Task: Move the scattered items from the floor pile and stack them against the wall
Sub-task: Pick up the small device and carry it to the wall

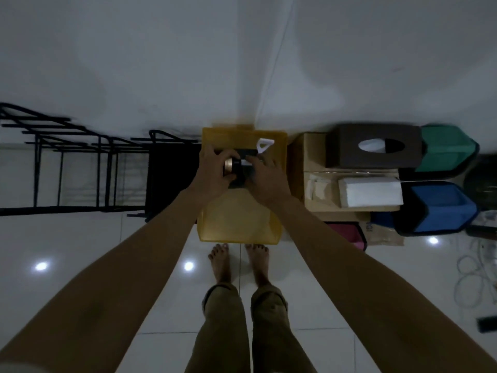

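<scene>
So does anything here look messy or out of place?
Mostly tidy. Loose white cables sprawl in tangles on the floor at far right, and a pink bin sits wedged low under the cardboard box. The dim light hides finer detail.

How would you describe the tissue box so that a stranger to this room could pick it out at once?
Start at the yellow bin against the wall, in front of the person's feet. Right of it sits a cardboard box, and the tissue box lies on top. It alone is dark brown, with an oval slot showing white tissue.

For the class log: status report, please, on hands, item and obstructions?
Left hand grips gold-capped black item; right hand on it too. Over yellow bin by wall. Nothing obstructing.
</scene>
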### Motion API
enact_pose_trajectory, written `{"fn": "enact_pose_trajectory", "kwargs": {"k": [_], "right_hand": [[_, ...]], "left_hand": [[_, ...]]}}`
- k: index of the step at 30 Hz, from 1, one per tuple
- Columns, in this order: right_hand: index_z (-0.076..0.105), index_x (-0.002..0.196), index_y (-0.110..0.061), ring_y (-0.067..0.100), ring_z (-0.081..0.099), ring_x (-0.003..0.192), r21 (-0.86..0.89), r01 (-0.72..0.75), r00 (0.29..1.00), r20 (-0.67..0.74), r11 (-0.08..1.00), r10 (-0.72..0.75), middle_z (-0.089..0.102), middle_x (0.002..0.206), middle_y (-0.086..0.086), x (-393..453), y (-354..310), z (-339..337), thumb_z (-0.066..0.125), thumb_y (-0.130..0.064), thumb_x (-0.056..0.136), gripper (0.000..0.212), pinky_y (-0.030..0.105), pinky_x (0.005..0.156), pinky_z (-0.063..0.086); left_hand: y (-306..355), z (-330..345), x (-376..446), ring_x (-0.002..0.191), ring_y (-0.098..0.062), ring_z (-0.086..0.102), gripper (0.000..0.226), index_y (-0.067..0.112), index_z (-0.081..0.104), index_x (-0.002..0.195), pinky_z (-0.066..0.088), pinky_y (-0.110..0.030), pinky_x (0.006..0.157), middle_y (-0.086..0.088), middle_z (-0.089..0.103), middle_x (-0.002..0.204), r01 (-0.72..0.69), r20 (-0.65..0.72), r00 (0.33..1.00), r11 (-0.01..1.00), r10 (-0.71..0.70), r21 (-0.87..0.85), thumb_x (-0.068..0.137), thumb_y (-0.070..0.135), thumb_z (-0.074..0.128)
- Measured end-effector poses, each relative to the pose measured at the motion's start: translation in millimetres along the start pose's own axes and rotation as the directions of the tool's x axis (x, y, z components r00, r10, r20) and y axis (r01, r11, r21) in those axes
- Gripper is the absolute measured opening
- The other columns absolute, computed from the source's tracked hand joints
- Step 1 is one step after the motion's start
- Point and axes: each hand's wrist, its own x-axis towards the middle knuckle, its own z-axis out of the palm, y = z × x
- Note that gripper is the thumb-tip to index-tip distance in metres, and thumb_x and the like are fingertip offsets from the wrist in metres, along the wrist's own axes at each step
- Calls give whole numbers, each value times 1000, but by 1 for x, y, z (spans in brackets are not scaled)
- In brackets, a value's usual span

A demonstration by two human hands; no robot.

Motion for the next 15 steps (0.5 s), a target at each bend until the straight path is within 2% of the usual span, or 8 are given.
{"fn": "enact_pose_trajectory", "kwargs": {"k": [3,6,8,10,13,15], "right_hand": [[45,141,-10,37,38,131,77,47,998,45,996,-50,42,142,19,24,1,12,54,-20,96,47,52,107,36],[46,139,-10,39,41,124,94,76,993,77,993,-84,39,140,19,38,0,20,54,-19,96,44,52,101,42],[41,144,-14,41,39,128,87,82,991,99,993,-91,31,148,19,42,0,22,55,-17,94,52,53,99,44],[29,151,-17,41,25,141,25,93,985,147,995,-96,15,159,17,42,1,23,58,-16,92,66,50,104,41],[24,153,-16,40,16,146,-66,114,981,167,991,-101,9,161,15,34,1,22,60,-19,91,72,52,108,38],[29,151,-16,39,25,142,-90,99,985,150,991,-85,16,159,14,24,-4,19,61,-22,90,70,50,104,42]], "left_hand": [[-23,9,20,111,-36,40,44,22,60,112,38,-45,99,-16,37,123,30,-17,999,999,-29,26,73,11,78],[-40,13,35,114,-36,39,44,24,56,113,40,-48,98,-12,37,126,31,-7,999,1000,-31,-1,76,11,75],[-46,15,43,116,-36,39,43,25,54,115,42,-49,96,-11,38,129,41,-28,999,999,-41,13,78,12,73],[-48,16,48,119,-38,40,48,27,52,120,42,-49,97,-11,39,134,82,-48,996,994,-79,78,79,14,72],[-43,15,47,136,-38,29,67,29,40,140,26,-56,111,-10,30,149,128,-46,991,976,-122,175,82,23,71],[-38,12,35,145,-35,14,74,28,28,148,15,-57,115,-10,18,157,175,-61,984,974,-168,146,86,25,67]]}}
